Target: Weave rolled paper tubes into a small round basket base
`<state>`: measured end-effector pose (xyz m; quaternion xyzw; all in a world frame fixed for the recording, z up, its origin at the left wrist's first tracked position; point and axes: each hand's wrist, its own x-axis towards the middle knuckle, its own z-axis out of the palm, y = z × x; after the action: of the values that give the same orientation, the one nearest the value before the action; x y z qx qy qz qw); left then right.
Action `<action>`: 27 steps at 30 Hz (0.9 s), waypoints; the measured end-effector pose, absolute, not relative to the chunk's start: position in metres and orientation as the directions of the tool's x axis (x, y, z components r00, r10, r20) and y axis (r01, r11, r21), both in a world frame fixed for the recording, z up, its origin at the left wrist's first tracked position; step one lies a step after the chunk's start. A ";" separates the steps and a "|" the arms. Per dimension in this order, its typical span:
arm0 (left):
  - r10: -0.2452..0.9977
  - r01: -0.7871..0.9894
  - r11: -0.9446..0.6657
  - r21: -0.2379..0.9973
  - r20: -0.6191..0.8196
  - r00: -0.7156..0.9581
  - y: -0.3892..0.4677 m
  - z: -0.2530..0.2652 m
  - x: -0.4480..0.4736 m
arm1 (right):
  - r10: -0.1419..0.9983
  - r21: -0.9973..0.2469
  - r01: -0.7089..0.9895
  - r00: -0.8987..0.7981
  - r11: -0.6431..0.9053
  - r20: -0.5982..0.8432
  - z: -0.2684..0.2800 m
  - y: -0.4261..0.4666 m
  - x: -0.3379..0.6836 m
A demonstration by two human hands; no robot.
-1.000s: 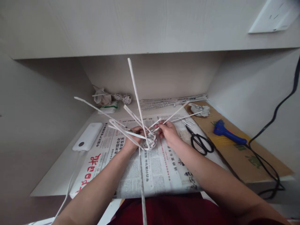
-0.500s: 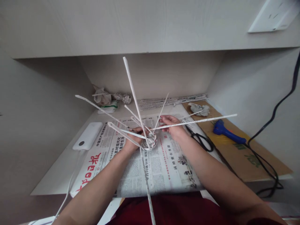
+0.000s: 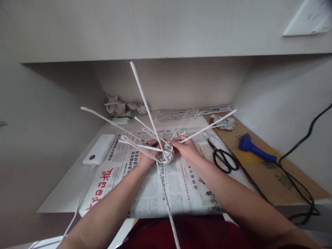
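Note:
A small woven paper piece [image 3: 166,154], round and whitish grey, is held over the newspaper [image 3: 145,193]. Several rolled paper strips stick out from it in all directions; a long upright strip [image 3: 142,90] rises from it and another strip [image 3: 168,204] runs down toward my body. My left hand [image 3: 150,152] is closed on the left side of the woven piece, its fingers partly hidden behind the strips. At the right rim, my right hand [image 3: 185,147] pinches a paper strip [image 3: 210,125] that slants up to the right.
Black scissors [image 3: 224,159] lie right of my right hand. A blue glue gun [image 3: 255,148] rests on brown cardboard [image 3: 269,188], its black cord trailing right. On the left is a white power bank [image 3: 100,148]. Rolled paper sticks [image 3: 186,114] and crumpled paper [image 3: 222,121] lie at the back.
My right hand has moved left to the rim of the woven piece. The strip on the right now slants upward instead of lying nearly level. My left hand stays on the woven piece.

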<state>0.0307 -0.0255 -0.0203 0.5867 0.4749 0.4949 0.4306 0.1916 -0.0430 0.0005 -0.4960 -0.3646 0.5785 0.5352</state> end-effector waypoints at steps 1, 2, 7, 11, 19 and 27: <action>0.985 0.129 -0.172 0.976 0.167 0.051 -0.025 -0.021 0.031 | 0.983 -0.957 -0.249 0.074 -0.146 -0.169 -0.001 -0.043 0.190; 0.986 0.127 -0.163 0.978 0.159 0.044 -0.025 -0.021 0.031 | 0.984 -0.961 -0.239 0.082 -0.135 -0.159 -0.002 -0.043 0.190; 0.997 -0.008 -0.050 0.999 0.050 0.063 -0.026 -0.024 0.034 | 0.986 -0.984 -0.162 0.135 -0.071 -0.093 -0.001 -0.044 0.190; 0.998 -0.131 0.041 0.991 -0.035 0.050 -0.027 -0.025 0.037 | 0.993 -0.988 -0.142 0.095 -0.060 -0.074 -0.005 -0.044 0.190; 0.997 -0.257 0.062 0.964 -0.047 0.062 -0.027 -0.027 0.036 | 0.997 -0.995 -0.098 0.076 -0.011 -0.018 -0.009 -0.045 0.187; 0.994 -0.310 0.109 0.945 -0.105 0.029 -0.025 -0.023 0.038 | 0.997 -0.996 -0.074 0.069 0.041 0.036 -0.009 -0.047 0.188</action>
<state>0.0381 -0.0255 -0.0232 0.3902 0.4385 0.5415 0.6018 0.1882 -0.0473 -0.0085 -0.4879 -0.4731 0.4914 0.5447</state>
